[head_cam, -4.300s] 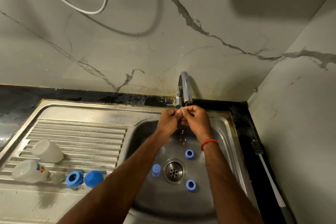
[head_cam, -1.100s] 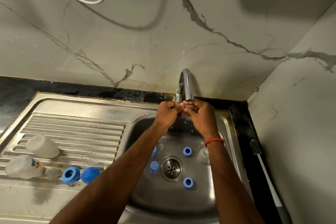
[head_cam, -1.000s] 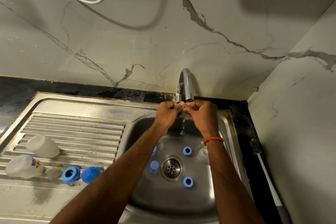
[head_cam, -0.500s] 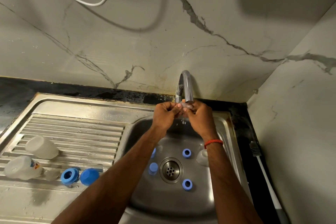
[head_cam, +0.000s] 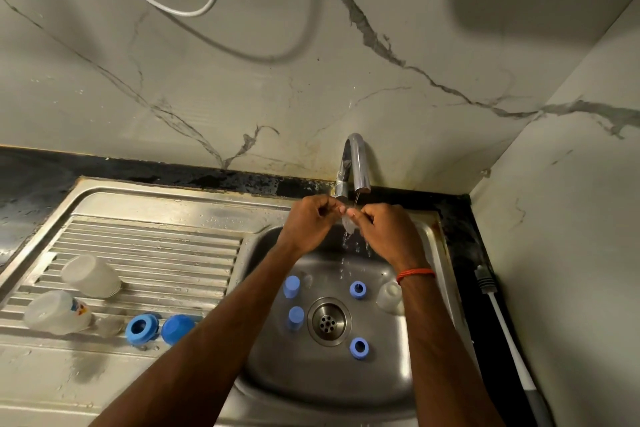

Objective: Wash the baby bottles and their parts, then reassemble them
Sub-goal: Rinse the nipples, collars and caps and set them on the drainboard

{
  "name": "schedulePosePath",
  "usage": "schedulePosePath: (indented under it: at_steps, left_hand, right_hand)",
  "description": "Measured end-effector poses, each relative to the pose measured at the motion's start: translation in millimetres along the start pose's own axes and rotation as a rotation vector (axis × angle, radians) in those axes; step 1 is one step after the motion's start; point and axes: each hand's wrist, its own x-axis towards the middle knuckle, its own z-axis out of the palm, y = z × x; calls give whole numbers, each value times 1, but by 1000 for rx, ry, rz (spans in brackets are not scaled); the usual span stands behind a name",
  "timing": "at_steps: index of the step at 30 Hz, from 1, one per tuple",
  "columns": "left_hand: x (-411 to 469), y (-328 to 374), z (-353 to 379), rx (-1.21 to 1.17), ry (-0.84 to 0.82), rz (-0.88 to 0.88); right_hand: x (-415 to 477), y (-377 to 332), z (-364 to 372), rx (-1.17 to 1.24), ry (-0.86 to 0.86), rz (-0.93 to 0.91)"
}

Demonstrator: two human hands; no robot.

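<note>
My left hand (head_cam: 310, 220) and my right hand (head_cam: 384, 230) meet under the tap (head_cam: 356, 163), both pinching a small clear teat (head_cam: 348, 224) in the thin running stream. In the sink basin (head_cam: 391, 367) lie two blue rings (head_cam: 358, 289) (head_cam: 359, 348), two blue caps (head_cam: 291, 286) (head_cam: 296, 317) and a clear bottle part (head_cam: 389, 295). On the drainboard (head_cam: 156, 250) rest two clear bottles (head_cam: 90, 276) (head_cam: 57, 312), a blue ring (head_cam: 141, 328) and a blue cap (head_cam: 178, 328).
The drain (head_cam: 328, 321) sits in the basin's middle. A white-handled brush (head_cam: 509, 333) lies on the dark counter strip to the right of the sink. Marble walls close in behind and on the right. A white cable (head_cam: 194, 10) hangs on the back wall.
Both hands have stayed under the tap working the teat between the fingers; it now hangs lower between the fingertips and water drips from it. The parts in the sink have not moved.
</note>
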Motion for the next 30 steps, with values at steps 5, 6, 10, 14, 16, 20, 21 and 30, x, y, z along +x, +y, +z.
schedulePosePath:
  at_steps: [5, 6, 10, 14, 16, 20, 21, 30]
  left_hand:
    - [-16, 2, -14, 125, 7, 122]
    - [-20, 4, -17, 172, 5, 165]
    - [-30, 8, -28, 331, 8, 288]
    - [-38, 15, -38, 373, 24, 314]
    - [-43, 18, -41, 376, 35, 331]
    - [-52, 20, -46, 396, 41, 314]
    - [-54, 20, -48, 401, 42, 312]
    - [-69, 15, -59, 469, -36, 248]
  right_hand:
    - [-11, -8, -10, 95, -39, -74]
    - [-13, -10, -12, 120, -23, -106]
    - [-21, -19, -24, 166, 110, -177]
    - [-35, -28, -26, 98, 177, -173]
    - [-40, -29, -23, 34, 161, -145]
    - [-42, -38, -25, 133, 288, -216]
    - [-42, -40, -24, 159, 303, -223]
    - [-52, -38, -3, 196, 241, -141]
